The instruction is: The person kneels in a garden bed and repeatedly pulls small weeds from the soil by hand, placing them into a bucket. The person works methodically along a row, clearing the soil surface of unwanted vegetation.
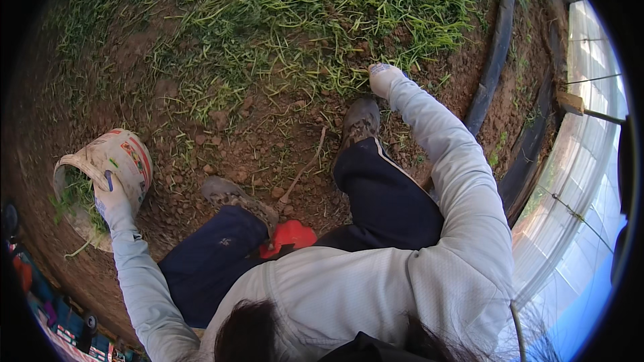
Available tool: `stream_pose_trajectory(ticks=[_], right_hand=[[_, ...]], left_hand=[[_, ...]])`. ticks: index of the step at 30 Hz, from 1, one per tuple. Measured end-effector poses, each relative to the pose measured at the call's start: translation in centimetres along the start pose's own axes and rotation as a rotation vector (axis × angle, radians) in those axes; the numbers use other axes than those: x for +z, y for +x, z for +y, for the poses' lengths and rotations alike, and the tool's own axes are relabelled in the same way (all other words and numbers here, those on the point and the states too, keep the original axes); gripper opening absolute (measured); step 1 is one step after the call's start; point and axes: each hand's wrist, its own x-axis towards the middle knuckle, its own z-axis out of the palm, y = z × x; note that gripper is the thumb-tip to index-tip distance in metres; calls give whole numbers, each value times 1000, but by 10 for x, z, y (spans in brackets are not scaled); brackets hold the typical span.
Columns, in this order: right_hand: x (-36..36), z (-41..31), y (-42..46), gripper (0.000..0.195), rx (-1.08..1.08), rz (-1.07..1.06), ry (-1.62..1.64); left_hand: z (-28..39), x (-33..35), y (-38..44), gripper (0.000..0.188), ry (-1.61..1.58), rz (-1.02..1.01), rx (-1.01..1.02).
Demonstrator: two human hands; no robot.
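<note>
A white plastic bucket (136,148) with printed sides lies tipped on the soil at the left, its mouth towards me. My gloved left hand (113,198) grips its rim, and cut green stems and leaves (78,188) show inside. My gloved right hand (385,78) is low at the near edge of a spread of loose green stems (322,25), just beyond my right boot. Its fingers face away from me, so whatever they may hold is hidden.
A black hose (493,55) runs along the right side, with a plastic sheet wall (568,161) beyond it. Between my boots lie a dry stick (304,168) and clods of soil. A red object (292,235) shows beneath me. Stacked crates (65,317) stand at the lower left.
</note>
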Motion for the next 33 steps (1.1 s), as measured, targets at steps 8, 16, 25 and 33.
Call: stream_pose_trajectory(ticks=[8, 16, 25, 33], right_hand=[[9, 20, -8, 39, 32, 67, 156], [-22, 106, 2, 47, 246, 430, 521], [19, 90, 11, 46, 407, 139, 514], [-11, 56, 4, 56, 414, -58, 202]], left_hand=[[6, 3, 3, 51, 26, -19, -17], [-7, 7, 5, 49, -55, -19, -53], [3, 0, 1, 50, -4, -26, -31], [-12, 5, 6, 50, -4, -17, -23]])
